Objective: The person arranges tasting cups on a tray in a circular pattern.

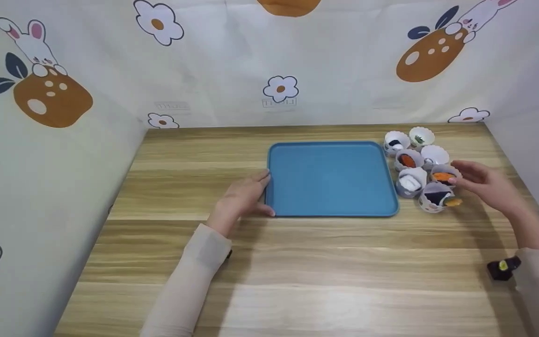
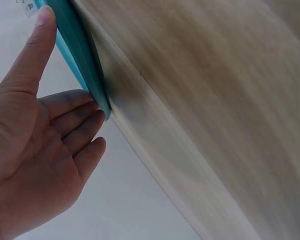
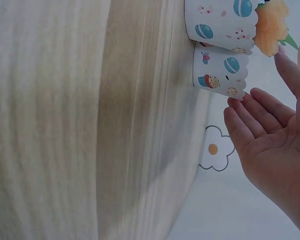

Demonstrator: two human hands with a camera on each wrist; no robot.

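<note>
Key relation: orange-filled cup lies just left of the right hand, at the right side of a tight cluster of paper cups on the wooden tabletop. Right hand is much the nearer of the two; the left hand is across on the far side of the blue tray, at its left short edge.

Right grip: fairly wide, comes in from the right. Thumb at the near right of the cup's mouth, fingers at its far right rim, a gap between. No firm hold seen; cannot tell how hard, if at all, it presses.

Cup stands upright, mouth up, so its axis is vertical; round in plan, no long side to line up with. Orange piece inside lies roughly left to right across the mouth. Just nearer stands the near cup, with a yellow-orange piece poking over its rim toward the right, below the thumb.

Left grip: spread along the tray's left edge, fingers farther off, thumb by the near left corner, touching rather than clasping. Tray flat, long axis left to right, short side toward that hand; cups beyond its right end.
</note>
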